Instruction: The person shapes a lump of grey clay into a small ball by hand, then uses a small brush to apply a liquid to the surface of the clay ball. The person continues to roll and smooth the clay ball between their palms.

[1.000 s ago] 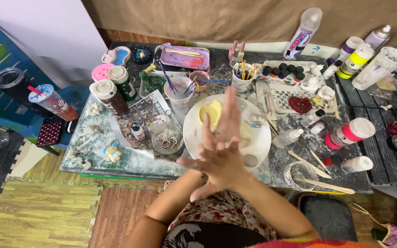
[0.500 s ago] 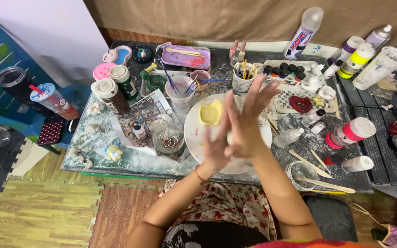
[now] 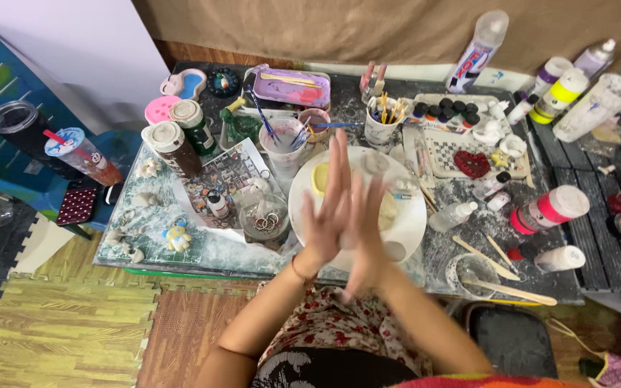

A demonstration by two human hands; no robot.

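Observation:
My left hand (image 3: 328, 208) and my right hand (image 3: 364, 223) are pressed palm to palm above a round white plate (image 3: 415, 223), fingers stretched out and blurred by motion. Whether anything lies between the palms is hidden. A yellow piece (image 3: 318, 178) lies on the plate's left part, just beyond my left fingers. A small glass bowl of metal rings (image 3: 264, 219) stands left of my left hand.
The low table (image 3: 203, 251) is crowded: lidded jars (image 3: 170, 144), a cup of brushes (image 3: 382, 118), a purple tin (image 3: 289, 86), a paint pot tray (image 3: 447, 111), a red heart shape (image 3: 472, 164), pink-capped bottles (image 3: 548, 208), wooden sticks (image 3: 501, 287). Drink cups (image 3: 80, 154) stand at the left.
My hands have slid against each other, palms rubbing: the right hand, raised higher half a second ago, has dropped back, and the left fingers now reach further up over the plate.

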